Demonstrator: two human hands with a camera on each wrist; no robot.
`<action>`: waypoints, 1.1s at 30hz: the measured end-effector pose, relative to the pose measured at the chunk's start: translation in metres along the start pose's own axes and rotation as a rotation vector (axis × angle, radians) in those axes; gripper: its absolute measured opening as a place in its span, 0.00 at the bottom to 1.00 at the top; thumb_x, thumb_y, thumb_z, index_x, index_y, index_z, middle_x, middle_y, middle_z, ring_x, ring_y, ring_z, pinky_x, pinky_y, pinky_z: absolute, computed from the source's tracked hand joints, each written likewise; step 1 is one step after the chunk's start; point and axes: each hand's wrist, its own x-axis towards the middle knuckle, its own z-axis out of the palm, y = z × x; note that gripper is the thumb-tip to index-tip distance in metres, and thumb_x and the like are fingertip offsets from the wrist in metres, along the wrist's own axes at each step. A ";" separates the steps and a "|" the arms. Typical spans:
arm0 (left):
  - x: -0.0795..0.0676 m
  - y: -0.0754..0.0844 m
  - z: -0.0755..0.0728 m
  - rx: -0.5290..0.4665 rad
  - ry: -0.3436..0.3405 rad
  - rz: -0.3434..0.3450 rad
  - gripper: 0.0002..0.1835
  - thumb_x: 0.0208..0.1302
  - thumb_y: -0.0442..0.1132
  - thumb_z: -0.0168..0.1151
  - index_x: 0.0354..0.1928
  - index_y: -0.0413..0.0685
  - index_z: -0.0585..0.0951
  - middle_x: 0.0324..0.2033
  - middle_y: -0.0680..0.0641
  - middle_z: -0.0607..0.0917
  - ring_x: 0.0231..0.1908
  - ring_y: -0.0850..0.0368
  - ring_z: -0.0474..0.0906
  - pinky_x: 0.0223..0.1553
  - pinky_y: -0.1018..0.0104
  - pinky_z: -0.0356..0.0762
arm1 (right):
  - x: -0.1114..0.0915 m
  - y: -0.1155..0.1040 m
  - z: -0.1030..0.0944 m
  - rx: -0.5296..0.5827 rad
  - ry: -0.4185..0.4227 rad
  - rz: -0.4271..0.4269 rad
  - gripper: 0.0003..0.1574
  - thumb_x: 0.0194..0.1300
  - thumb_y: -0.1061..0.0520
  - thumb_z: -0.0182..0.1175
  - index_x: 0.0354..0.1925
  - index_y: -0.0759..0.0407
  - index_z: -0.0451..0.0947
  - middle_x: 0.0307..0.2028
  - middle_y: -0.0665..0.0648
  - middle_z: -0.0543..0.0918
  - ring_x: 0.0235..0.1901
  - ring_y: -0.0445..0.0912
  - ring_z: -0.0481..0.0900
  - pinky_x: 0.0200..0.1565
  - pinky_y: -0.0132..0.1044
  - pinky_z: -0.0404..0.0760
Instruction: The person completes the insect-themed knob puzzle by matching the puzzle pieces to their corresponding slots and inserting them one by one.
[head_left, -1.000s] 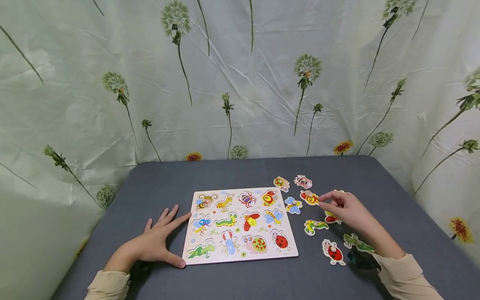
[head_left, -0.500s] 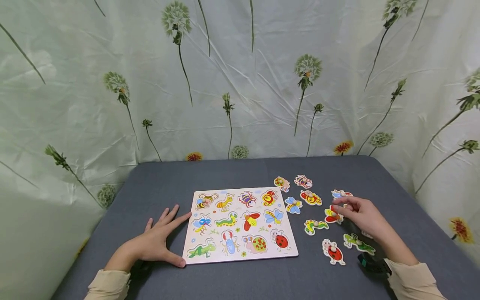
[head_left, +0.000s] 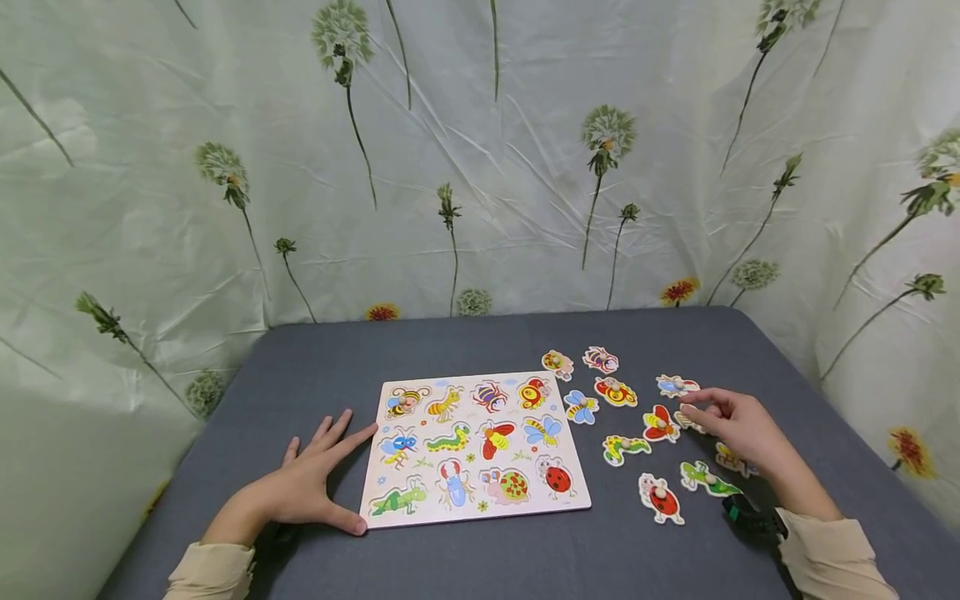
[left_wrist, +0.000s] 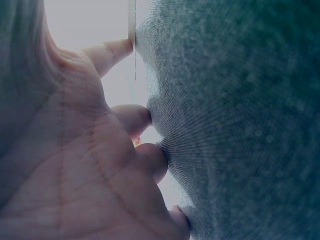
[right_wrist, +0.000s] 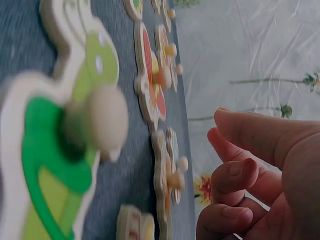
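My left hand [head_left: 307,483] rests with spread fingers at the left side of a wooden insect puzzle board [head_left: 525,508], thumb and index finger touching its edge. In the left wrist view its fingertips [left_wrist: 159,159] meet the grey cloth. My right hand [head_left: 738,425] hovers over loose knobbed pieces, fingers loosely bent and holding nothing, as the right wrist view shows. Nearest its fingertips are a pale piece [head_left: 690,419], partly hidden, a blue-winged piece [head_left: 675,385] and a red-winged insect piece [head_left: 661,425]. A green grasshopper piece [right_wrist: 65,150] looms close in the right wrist view.
Other pieces lie right of the board: a ladybug [head_left: 662,500], a caterpillar [head_left: 625,448], a bee [head_left: 581,408], a butterfly [head_left: 615,392], a snail [head_left: 557,363] and a spider [head_left: 601,359]. A yellowish piece [head_left: 731,458] is half hidden by my right wrist. A flowered curtain [head_left: 525,208] hangs behind the table.
My right hand has moved right, from beside the butterfly piece to over the pieces farther right, uncovering the red-winged one. My left hand stays at the board. The head view has shifted slightly.
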 end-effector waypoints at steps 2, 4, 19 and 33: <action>0.000 -0.001 0.000 -0.002 0.000 0.003 0.72 0.40 0.62 0.90 0.87 0.64 0.57 0.86 0.31 0.41 0.82 0.18 0.32 0.66 0.08 0.28 | 0.000 0.003 -0.003 -0.009 0.008 0.023 0.28 0.79 0.48 0.64 0.61 0.70 0.82 0.20 0.44 0.67 0.15 0.39 0.61 0.18 0.37 0.66; -0.001 -0.002 0.000 -0.004 0.000 0.006 0.72 0.40 0.62 0.90 0.87 0.65 0.57 0.86 0.30 0.41 0.82 0.18 0.31 0.66 0.08 0.27 | 0.000 0.006 -0.005 -0.025 0.011 0.050 0.28 0.79 0.47 0.64 0.61 0.69 0.82 0.19 0.45 0.68 0.15 0.39 0.63 0.19 0.37 0.67; 0.001 0.001 -0.003 -0.007 0.005 0.024 0.73 0.40 0.66 0.88 0.87 0.63 0.56 0.86 0.30 0.41 0.82 0.18 0.31 0.67 0.09 0.26 | 0.003 0.022 -0.014 -0.127 -0.004 0.107 0.29 0.78 0.47 0.64 0.60 0.71 0.82 0.20 0.46 0.69 0.19 0.41 0.68 0.24 0.36 0.67; 0.001 0.002 -0.003 -0.015 -0.001 0.008 0.73 0.39 0.66 0.89 0.87 0.63 0.56 0.86 0.30 0.41 0.82 0.18 0.31 0.67 0.09 0.24 | 0.008 0.024 -0.009 -0.149 -0.012 0.125 0.29 0.76 0.44 0.67 0.57 0.68 0.84 0.21 0.47 0.72 0.19 0.43 0.70 0.23 0.37 0.69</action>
